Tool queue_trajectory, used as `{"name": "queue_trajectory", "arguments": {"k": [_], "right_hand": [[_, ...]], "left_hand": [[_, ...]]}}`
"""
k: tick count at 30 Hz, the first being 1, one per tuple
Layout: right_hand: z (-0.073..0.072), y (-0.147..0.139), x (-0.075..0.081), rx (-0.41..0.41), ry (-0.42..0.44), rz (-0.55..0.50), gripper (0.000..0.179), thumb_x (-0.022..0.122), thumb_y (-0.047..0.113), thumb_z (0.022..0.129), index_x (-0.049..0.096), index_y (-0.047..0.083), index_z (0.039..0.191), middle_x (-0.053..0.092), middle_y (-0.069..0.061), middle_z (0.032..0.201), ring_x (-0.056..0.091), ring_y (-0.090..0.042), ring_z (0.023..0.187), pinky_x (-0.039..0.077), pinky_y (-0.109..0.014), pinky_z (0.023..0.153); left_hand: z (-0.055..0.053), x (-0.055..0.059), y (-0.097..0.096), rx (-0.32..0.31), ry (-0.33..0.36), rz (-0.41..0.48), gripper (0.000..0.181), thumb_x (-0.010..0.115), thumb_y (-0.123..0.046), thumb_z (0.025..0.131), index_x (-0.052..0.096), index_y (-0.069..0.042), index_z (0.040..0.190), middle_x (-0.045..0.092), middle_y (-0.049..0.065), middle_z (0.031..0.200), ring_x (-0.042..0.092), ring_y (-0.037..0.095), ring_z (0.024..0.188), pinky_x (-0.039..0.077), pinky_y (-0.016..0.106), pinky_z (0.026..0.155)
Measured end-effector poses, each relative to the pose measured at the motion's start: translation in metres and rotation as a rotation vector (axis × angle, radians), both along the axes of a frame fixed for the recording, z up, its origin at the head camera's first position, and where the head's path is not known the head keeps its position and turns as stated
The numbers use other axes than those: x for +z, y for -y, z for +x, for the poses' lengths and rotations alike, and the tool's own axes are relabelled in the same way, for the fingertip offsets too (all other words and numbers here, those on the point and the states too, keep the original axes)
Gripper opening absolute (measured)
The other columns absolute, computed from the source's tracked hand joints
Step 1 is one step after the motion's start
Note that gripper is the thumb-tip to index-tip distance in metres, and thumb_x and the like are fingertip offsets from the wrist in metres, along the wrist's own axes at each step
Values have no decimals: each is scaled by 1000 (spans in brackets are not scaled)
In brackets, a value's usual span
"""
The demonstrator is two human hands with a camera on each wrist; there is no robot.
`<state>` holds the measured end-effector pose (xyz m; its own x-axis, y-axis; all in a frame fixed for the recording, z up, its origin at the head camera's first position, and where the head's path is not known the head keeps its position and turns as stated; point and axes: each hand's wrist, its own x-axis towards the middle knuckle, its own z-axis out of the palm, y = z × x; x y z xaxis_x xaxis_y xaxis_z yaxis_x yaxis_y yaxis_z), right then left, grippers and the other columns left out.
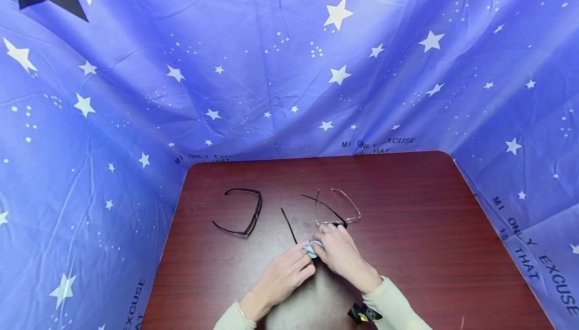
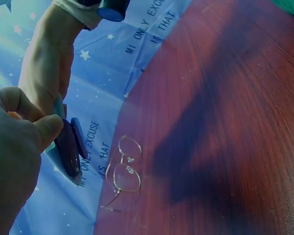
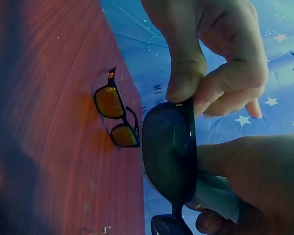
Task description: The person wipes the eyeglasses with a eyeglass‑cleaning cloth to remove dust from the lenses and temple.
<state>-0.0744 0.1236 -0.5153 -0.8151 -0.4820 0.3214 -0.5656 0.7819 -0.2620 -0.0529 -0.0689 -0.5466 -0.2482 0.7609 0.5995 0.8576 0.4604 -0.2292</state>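
Black sunglasses with dark lenses are held up over the table between both hands. My left hand pinches one corner of their frame between thumb and fingers. On the other side, my right hand grips a light blue cloth against the sunglasses. In the right wrist view, the cloth bunches behind the lens, near the bridge, partly hidden by the right fingers. The temples of the sunglasses point away from me, toward the back of the table.
On the brown table, another black pair of sunglasses with orange-tinted lenses lies to the left. Thin wire-framed glasses with clear lenses lie just beyond the right hand. A blue star-printed curtain surrounds the table's back and sides.
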Motion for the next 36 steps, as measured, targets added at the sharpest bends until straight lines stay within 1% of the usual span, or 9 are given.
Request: {"name": "queue_trajectory", "arguments": {"k": [5, 8, 13, 22, 25, 29, 31, 34, 36], "right_hand": [[0, 0, -2, 11, -23, 12, 4, 78, 16, 83, 75, 13, 82, 58, 2, 77, 58, -21, 78, 41, -37, 69], [1, -1, -2, 23, -4, 4, 5, 79, 15, 81, 74, 13, 80, 55, 3, 73, 57, -21, 76, 41, -36, 69], [2, -4, 3, 36, 44, 7, 6, 79, 16, 83, 74, 14, 80, 52, 6, 71, 56, -19, 75, 40, -35, 69], [2, -9, 3, 26, 66, -6, 4, 77, 17, 84, 75, 14, 82, 61, 5, 78, 59, -19, 77, 41, -35, 69], [3, -11, 3, 19, 51, 1, 5, 76, 18, 83, 75, 13, 82, 63, 4, 79, 60, -20, 77, 41, -35, 68], [2, -12, 6, -5, 15, 16, 4, 76, 16, 82, 74, 13, 81, 64, 2, 79, 59, -21, 76, 40, -36, 68], [1, -13, 7, -17, 5, 9, 4, 76, 15, 83, 74, 13, 81, 63, 2, 79, 58, -21, 77, 40, -37, 69], [-1, -16, 8, -46, 6, -47, 3, 76, 14, 86, 75, 12, 84, 63, 3, 83, 60, -20, 80, 42, -37, 70], [-4, -18, 8, -75, -2, -108, 1, 76, 13, 88, 76, 12, 87, 64, 3, 84, 61, -20, 81, 44, -37, 72]], "left_hand": [[-1, -1, 0, 9, 1, -11, 16, 48, -16, 97, 61, -14, 88, 70, 0, 105, 66, 16, 108, 44, 34, 115], [-2, -2, 1, 17, -13, -11, 20, 46, -15, 101, 62, -12, 90, 70, 0, 105, 66, 16, 106, 45, 35, 114], [-2, -4, 1, 34, -25, -10, 31, 38, -16, 110, 63, -11, 93, 70, -1, 102, 67, 15, 102, 44, 36, 115], [0, -3, -3, 61, 1, -21, 25, 44, -14, 107, 69, -9, 105, 73, 2, 108, 68, 15, 106, 40, 38, 119], [0, -3, -4, 56, 1, -18, 26, 43, -13, 106, 69, -9, 103, 73, 1, 107, 68, 15, 105, 40, 37, 118], [0, -2, -5, 44, 6, -5, 29, 39, -11, 106, 65, -11, 93, 71, 0, 99, 67, 15, 100, 42, 36, 117], [-1, -1, -5, 36, 10, 0, 27, 40, -11, 105, 63, -11, 90, 70, 0, 97, 67, 15, 98, 43, 35, 116], [-1, -1, -4, 18, 32, 14, 22, 46, -10, 102, 63, -10, 88, 69, 0, 94, 67, 16, 98, 44, 36, 115], [-2, -1, -3, 13, 47, 24, 19, 49, -10, 101, 63, -10, 87, 68, 0, 92, 67, 16, 95, 44, 36, 115]]}}
